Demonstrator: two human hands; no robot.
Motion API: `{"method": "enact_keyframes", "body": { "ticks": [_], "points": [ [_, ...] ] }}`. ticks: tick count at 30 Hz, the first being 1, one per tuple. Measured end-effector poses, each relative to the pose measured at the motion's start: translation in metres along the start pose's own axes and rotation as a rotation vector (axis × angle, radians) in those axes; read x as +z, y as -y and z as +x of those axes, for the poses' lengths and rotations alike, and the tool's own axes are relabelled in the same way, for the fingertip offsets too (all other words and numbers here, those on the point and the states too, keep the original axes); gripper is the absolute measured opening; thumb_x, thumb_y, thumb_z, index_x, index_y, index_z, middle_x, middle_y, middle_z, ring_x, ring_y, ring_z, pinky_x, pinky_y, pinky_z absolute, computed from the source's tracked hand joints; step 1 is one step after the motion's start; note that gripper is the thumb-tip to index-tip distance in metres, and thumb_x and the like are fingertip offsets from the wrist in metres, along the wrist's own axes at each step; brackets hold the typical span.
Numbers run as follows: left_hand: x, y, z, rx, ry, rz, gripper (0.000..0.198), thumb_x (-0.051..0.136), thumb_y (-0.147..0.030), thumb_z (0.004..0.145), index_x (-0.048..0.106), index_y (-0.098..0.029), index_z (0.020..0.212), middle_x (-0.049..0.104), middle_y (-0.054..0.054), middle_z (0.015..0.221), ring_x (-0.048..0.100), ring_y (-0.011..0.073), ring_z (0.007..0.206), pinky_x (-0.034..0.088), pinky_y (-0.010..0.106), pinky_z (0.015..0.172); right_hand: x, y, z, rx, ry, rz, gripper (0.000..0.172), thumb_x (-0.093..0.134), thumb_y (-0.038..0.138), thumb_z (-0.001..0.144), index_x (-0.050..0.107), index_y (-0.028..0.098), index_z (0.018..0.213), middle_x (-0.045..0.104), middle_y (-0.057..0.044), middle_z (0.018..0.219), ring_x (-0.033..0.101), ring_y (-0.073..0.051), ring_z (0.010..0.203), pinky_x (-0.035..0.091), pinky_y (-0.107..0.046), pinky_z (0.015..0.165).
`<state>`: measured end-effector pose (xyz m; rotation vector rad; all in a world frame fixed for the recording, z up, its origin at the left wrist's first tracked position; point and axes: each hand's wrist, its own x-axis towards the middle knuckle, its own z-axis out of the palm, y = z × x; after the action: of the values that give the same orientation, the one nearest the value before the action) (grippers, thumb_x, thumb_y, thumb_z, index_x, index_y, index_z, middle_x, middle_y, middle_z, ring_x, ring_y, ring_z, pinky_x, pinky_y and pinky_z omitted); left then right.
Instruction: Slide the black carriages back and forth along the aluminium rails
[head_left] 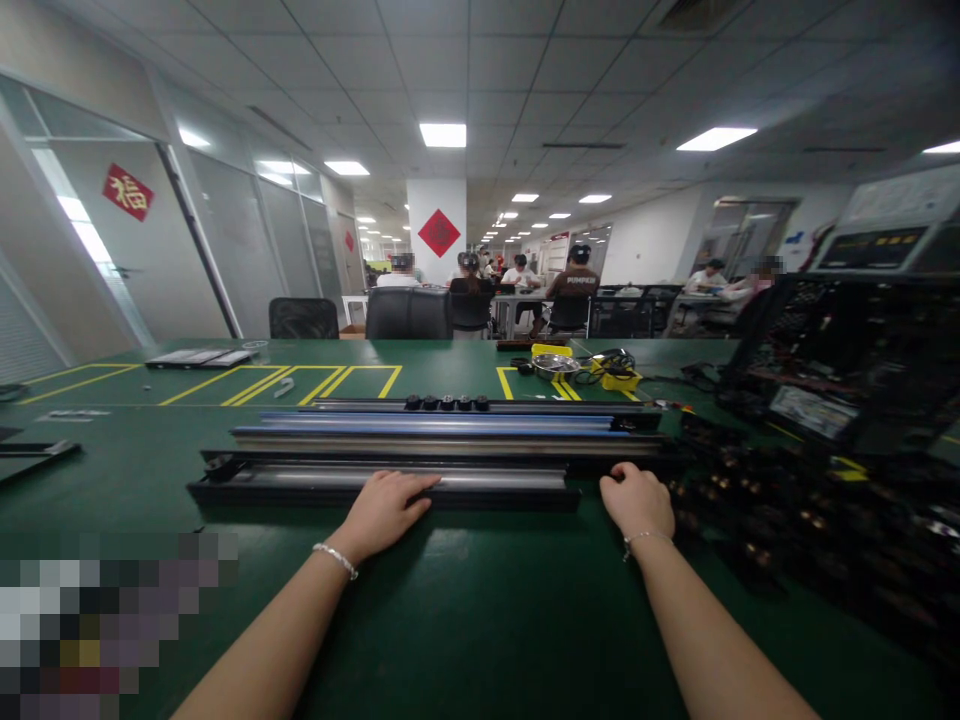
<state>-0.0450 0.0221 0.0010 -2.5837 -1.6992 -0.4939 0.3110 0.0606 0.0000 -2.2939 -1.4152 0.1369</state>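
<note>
A long black rail [487,482] with a shiny metal strip in its channel lies across the green table in front of me. My left hand [385,512] rests on its front edge, fingers stretched out over the strip and thumb apart. Just past the rail's right end is my right hand [639,502], its fingers curled in. What they hold, if anything, is hidden. Behind the front rail lie more long rails, one with a bluish strip [442,424]. Several small black knobs [448,403] stand in a row on the farthest one.
A pile of dark small parts [780,510] covers the table's right side, below an open black equipment case [810,350]. Farther back are a round metal dish [556,365] and black cables [613,366]. Flat panels [199,357] lie at the back left. Several people sit beyond.
</note>
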Motion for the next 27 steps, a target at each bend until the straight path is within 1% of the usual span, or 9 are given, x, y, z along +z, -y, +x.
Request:
{"method": "enact_keyframes", "body": {
  "ticks": [3, 6, 10, 13, 15, 18, 22, 24, 27],
  "points": [
    [-0.001, 0.000, 0.000, -0.010, -0.019, -0.043, 0.037, 0.036, -0.040, 0.085, 0.055, -0.031, 0.115, 0.065, 0.000, 0.107, 0.056, 0.0187, 0.097, 0.036, 0.035, 0.087, -0.001, -0.005, 0.002, 0.011, -0.031, -0.009, 0.038, 0.040, 0.032, 0.073, 0.058, 0.020, 0.104, 0.052, -0.013, 0.103, 0.046, -0.031, 0.101, 0.040, -0.040, 0.080],
    [-0.001, 0.007, -0.001, -0.099, -0.080, -0.124, 0.038, 0.033, -0.043, 0.086, 0.064, -0.027, 0.101, 0.067, 0.000, 0.101, 0.058, 0.0177, 0.094, 0.040, 0.031, 0.084, -0.001, -0.012, 0.005, 0.023, -0.079, -0.014, 0.039, 0.040, 0.029, 0.073, 0.057, 0.016, 0.106, 0.051, -0.015, 0.106, 0.045, -0.031, 0.103, 0.041, -0.041, 0.080],
    [-0.007, 0.029, -0.006, -0.369, -0.376, -0.167, 0.038, 0.035, -0.043, 0.083, 0.066, -0.023, 0.093, 0.068, 0.002, 0.095, 0.059, 0.0182, 0.091, 0.044, 0.028, 0.079, 0.000, -0.020, 0.008, 0.005, -0.161, -0.032, 0.038, 0.037, 0.019, 0.074, 0.057, 0.013, 0.105, 0.049, -0.018, 0.108, 0.045, -0.032, 0.102, 0.042, -0.041, 0.075],
    [-0.017, 0.054, -0.012, -0.520, -0.604, -0.054, 0.034, 0.037, -0.035, 0.081, 0.064, -0.019, 0.096, 0.065, 0.005, 0.097, 0.056, 0.0209, 0.093, 0.042, 0.031, 0.085, 0.000, -0.020, 0.008, -0.066, -0.278, -0.056, 0.036, 0.036, 0.015, 0.073, 0.060, 0.013, 0.100, 0.050, -0.019, 0.105, 0.045, -0.033, 0.099, 0.042, -0.042, 0.072],
    [-0.024, 0.069, -0.017, -0.697, -0.639, 0.011, 0.034, 0.039, -0.029, 0.077, 0.063, -0.017, 0.097, 0.063, 0.009, 0.099, 0.055, 0.0240, 0.096, 0.040, 0.036, 0.088, 0.000, -0.014, 0.006, -0.171, -0.366, -0.035, 0.032, 0.039, 0.015, 0.072, 0.062, 0.014, 0.094, 0.052, -0.017, 0.102, 0.046, -0.031, 0.096, 0.041, -0.041, 0.074],
    [-0.031, 0.086, -0.026, -0.891, -0.572, 0.052, 0.039, 0.044, -0.031, 0.073, 0.059, -0.012, 0.104, 0.058, 0.016, 0.108, 0.049, 0.0298, 0.107, 0.038, 0.042, 0.091, 0.004, 0.002, -0.001, -0.403, -0.452, 0.043, 0.026, 0.042, 0.016, 0.072, 0.063, 0.016, 0.087, 0.054, -0.013, 0.097, 0.047, -0.026, 0.092, 0.040, -0.038, 0.079],
    [-0.034, 0.089, -0.035, -1.042, -0.573, 0.049, 0.050, 0.049, -0.036, 0.069, 0.053, -0.012, 0.113, 0.046, 0.018, 0.125, 0.041, 0.0347, 0.115, 0.037, 0.047, 0.092, 0.016, 0.026, -0.018, -0.762, -0.360, 0.129, 0.025, 0.042, 0.021, 0.077, 0.062, 0.018, 0.092, 0.056, -0.009, 0.097, 0.048, -0.022, 0.094, 0.038, -0.035, 0.085],
    [-0.032, 0.088, -0.036, -1.072, -0.588, 0.043, 0.057, 0.052, -0.038, 0.067, 0.049, -0.013, 0.118, 0.038, 0.017, 0.133, 0.034, 0.0350, 0.121, 0.033, 0.048, 0.096, 0.022, 0.032, -0.026, -0.854, -0.249, 0.122, 0.027, 0.042, 0.024, 0.079, 0.062, 0.020, 0.097, 0.056, -0.008, 0.102, 0.047, -0.021, 0.099, 0.038, -0.035, 0.087],
    [-0.028, 0.088, -0.036, -1.125, -0.590, -0.004, 0.067, 0.052, -0.040, 0.067, 0.040, -0.010, 0.126, 0.030, 0.019, 0.138, 0.025, 0.0346, 0.127, 0.027, 0.047, 0.102, 0.028, 0.034, -0.032, -0.880, -0.124, 0.101, 0.030, 0.037, 0.027, 0.084, 0.064, 0.021, 0.095, 0.055, -0.007, 0.107, 0.045, -0.020, 0.105, 0.038, -0.034, 0.089]
  ]
}}
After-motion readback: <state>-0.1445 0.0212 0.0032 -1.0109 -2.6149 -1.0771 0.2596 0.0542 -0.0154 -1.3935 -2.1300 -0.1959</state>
